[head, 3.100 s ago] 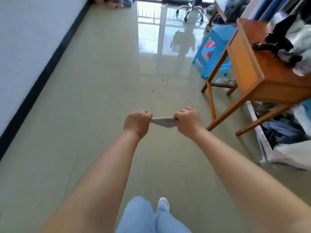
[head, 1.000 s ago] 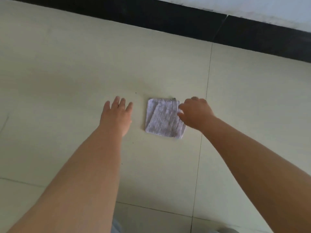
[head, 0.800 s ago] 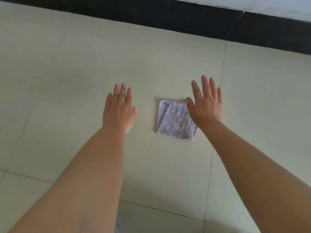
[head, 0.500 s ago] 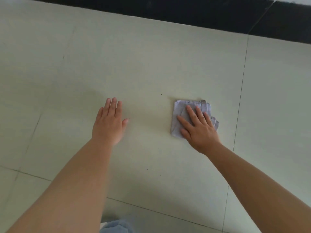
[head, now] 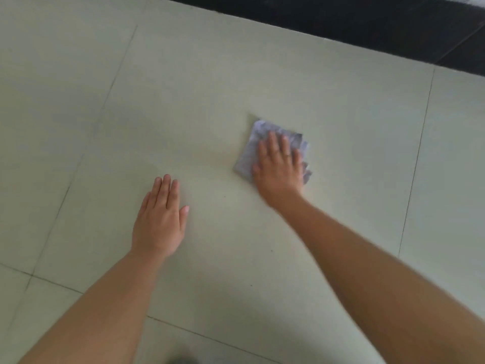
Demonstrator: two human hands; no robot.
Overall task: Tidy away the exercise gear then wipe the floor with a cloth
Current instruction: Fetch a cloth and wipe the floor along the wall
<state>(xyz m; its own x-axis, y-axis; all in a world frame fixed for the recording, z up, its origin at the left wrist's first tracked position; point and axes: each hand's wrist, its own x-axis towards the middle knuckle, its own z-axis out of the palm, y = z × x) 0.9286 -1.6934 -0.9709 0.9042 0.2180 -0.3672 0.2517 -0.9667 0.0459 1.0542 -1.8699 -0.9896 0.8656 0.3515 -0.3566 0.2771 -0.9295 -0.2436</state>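
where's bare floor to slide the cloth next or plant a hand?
Bare tile lies between the cloth and the black skirting, on the tile right of the grout line, and all left of the left hand. The tightest spot is the strip between the left hand and the right hand, which presses on the cloth.

- My left hand [head: 160, 222] lies palm down, fingers straight and close together, thumb out to the side.
- My right hand [head: 279, 166] reaches further forward, palm down, fingers straight and slightly spread, pressing flat on the cloth [head: 252, 151].
- Both my forearms are bare and extended; the hands are well apart.
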